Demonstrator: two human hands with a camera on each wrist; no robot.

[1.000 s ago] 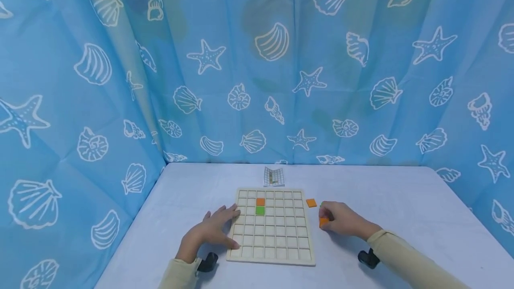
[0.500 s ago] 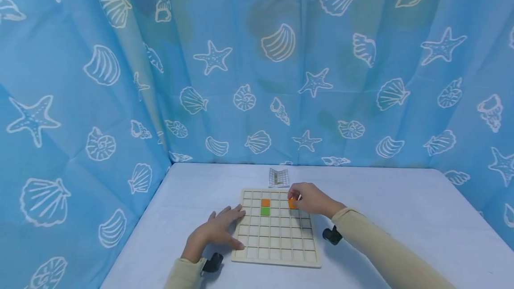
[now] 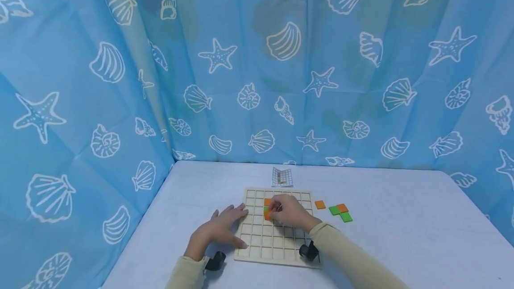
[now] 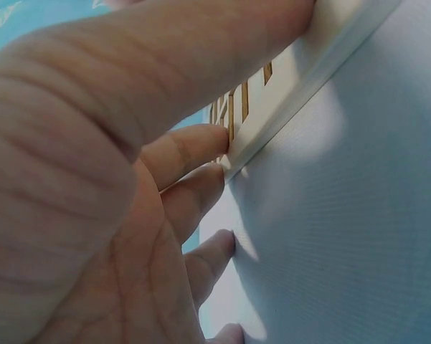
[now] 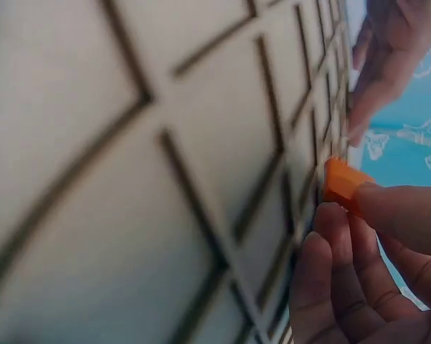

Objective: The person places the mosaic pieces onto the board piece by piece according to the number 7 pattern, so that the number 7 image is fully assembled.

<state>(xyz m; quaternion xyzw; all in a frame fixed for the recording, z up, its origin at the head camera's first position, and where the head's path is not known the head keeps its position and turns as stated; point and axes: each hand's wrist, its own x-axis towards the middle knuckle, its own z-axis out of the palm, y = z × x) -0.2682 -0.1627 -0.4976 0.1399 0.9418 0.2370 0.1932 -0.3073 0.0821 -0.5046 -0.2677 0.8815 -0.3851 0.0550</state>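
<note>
A pale wooden grid board (image 3: pixel 257 241) lies on the white table. My right hand (image 3: pixel 290 211) is over its upper middle and pinches an orange square tile (image 5: pixel 342 185) between thumb and fingers, at the cell just below a green tile (image 3: pixel 266 209). Above the green one sits another orange tile (image 3: pixel 267 201); the hand partly covers both. My left hand (image 3: pixel 220 230) rests at the board's left edge with fingers spread, thumb and fingertips touching the rim. In the left wrist view the left hand's thumb and fingers (image 4: pixel 190 147) lie along that edge.
Right of the board lie a lone orange tile (image 3: pixel 320 204) and a small cluster of green and orange tiles (image 3: pixel 340 211). Behind the board stands a folded card (image 3: pixel 282 177) printed with a grid. A blue shell-patterned curtain (image 3: pixel 241 79) hangs at the table's back and sides.
My right hand has carried the orange tile from the table at the right, leftward across the board, to below the green tile. My left hand stays at the board's edge.
</note>
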